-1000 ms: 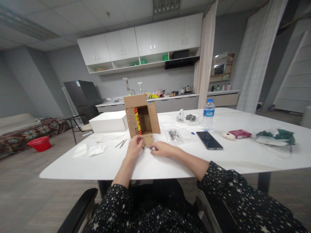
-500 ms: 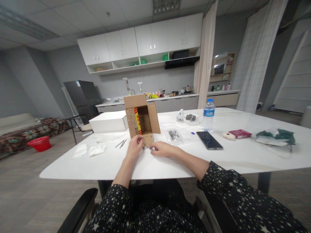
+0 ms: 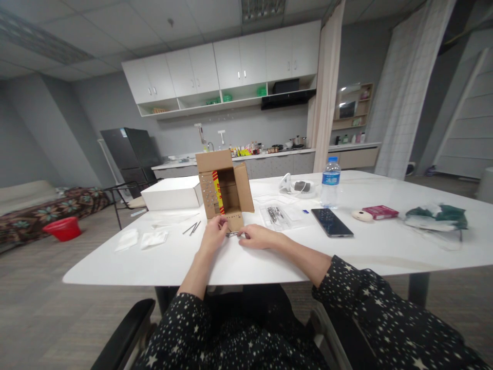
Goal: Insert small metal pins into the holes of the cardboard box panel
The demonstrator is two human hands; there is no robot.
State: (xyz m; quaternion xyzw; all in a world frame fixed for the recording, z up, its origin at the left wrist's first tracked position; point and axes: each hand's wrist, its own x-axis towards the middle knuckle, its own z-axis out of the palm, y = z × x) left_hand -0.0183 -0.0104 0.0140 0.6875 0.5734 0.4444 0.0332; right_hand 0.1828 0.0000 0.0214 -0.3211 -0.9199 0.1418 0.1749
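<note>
A cardboard box (image 3: 246,192) stands on the table with its flaps folded out and its opening facing me. Its left flap (image 3: 209,195) bears several small shiny bits and a red-and-yellow tape strip. At the box's lower front flap (image 3: 234,222), my left hand (image 3: 216,229) is closed in a pinch; what its fingers hold is too small to tell. My right hand (image 3: 254,237) has its fingers curled round one end of a small dark metal tool (image 3: 232,235), lying low between both hands. Its exact kind does not show.
Thin metal rods (image 3: 191,227) and white tissues (image 3: 154,239) lie left, before a white box (image 3: 171,193). To the right are a plastic bag of metal parts (image 3: 276,217), a phone (image 3: 332,223), a water bottle (image 3: 330,185), a maroon pack (image 3: 380,212) and a green-and-white bundle (image 3: 437,218).
</note>
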